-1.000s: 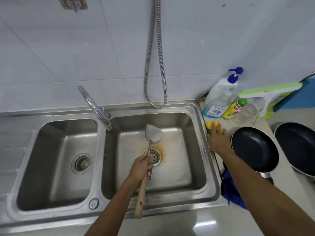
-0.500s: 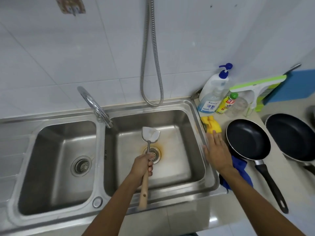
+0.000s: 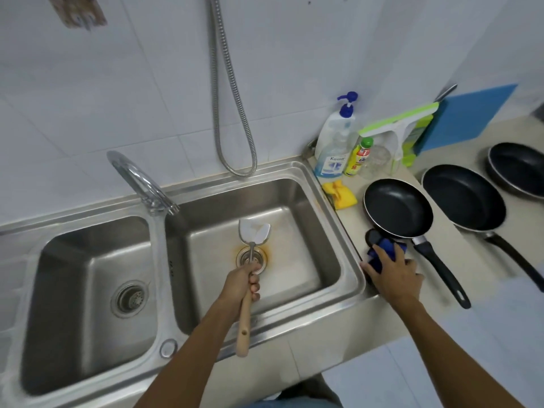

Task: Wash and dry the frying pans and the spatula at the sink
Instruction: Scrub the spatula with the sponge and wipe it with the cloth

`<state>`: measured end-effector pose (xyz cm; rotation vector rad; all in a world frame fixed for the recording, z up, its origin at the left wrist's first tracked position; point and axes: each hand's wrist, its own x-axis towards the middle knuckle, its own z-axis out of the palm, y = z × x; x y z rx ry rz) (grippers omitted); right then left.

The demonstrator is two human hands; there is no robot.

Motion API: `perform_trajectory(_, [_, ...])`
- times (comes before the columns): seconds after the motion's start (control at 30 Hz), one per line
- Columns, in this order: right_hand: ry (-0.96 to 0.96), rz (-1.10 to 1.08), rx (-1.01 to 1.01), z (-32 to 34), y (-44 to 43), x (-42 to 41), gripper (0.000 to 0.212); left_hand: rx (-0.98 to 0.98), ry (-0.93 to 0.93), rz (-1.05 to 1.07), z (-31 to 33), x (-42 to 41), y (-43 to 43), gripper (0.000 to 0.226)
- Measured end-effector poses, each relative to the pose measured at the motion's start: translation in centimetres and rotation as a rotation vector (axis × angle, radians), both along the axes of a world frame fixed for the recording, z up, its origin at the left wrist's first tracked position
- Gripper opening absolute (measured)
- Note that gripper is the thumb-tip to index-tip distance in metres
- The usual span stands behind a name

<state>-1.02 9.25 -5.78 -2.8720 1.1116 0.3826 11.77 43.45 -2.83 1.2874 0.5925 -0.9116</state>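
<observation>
Left hand fisted around spatula handle, forearm extended. Right hand off to its right, palm-down, fingers spread on blue cloth.

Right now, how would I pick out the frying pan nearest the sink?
Find the double steel sink; the beige counter runs to its right. Of three black pans in a row there, it is the frying pan closest to the sink, just past the yellow sponge, beside the blue cloth the right hand touches.
</observation>
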Motion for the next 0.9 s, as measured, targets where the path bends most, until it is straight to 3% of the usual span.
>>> perform_trajectory(0.27, [-0.111,-0.007,0.020,-0.9,1.6,-1.5,0.033,0.034,0.025,0.020,0.5,0.2,0.2,0.010])
perform_trajectory(0.43, [-0.282,0.022,0.237,1.6,3.7,2.8,0.025,0.063,-0.005,-0.006,0.8,0.3,-0.2,0.007])
perform_trajectory(0.63, [-0.563,0.357,0.378,4.7,14.4,12.2,0.026,0.036,-0.048,-0.056,1.8,-0.3,0.1,0.004])
perform_trajectory(0.8, [-0.431,0.597,0.286,3.4,22.0,16.6,0.025,0.048,-0.160,-0.072,3.0,-0.8,1.2,0.016])
perform_trajectory(0.9, [-0.355,0.600,0.230,2.1,22.5,17.9,0.024,0.125,-0.234,-0.101,3.3,-1.1,2.0,0.020])
